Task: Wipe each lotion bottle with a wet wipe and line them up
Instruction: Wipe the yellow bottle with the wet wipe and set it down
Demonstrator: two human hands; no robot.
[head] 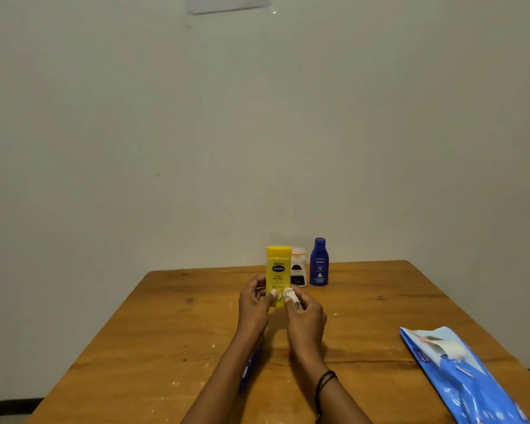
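My left hand [253, 304] grips the lower part of an upright yellow lotion bottle [278, 267] above the wooden table [380, 301]. My right hand [305, 313] pinches a crumpled white wet wipe [290, 295] against the bottle's lower right side. Behind it, near the table's far edge, stand a small white bottle with a dark label [299, 269] and a dark blue bottle [319, 262], side by side. Another blue bottle [251, 367] lies on the table, mostly hidden under my left forearm.
A blue wet-wipe pack [462, 377] lies at the table's right front, with a white wipe poking from its opening. A plain wall rises just behind the table's far edge. A black band circles my right wrist.
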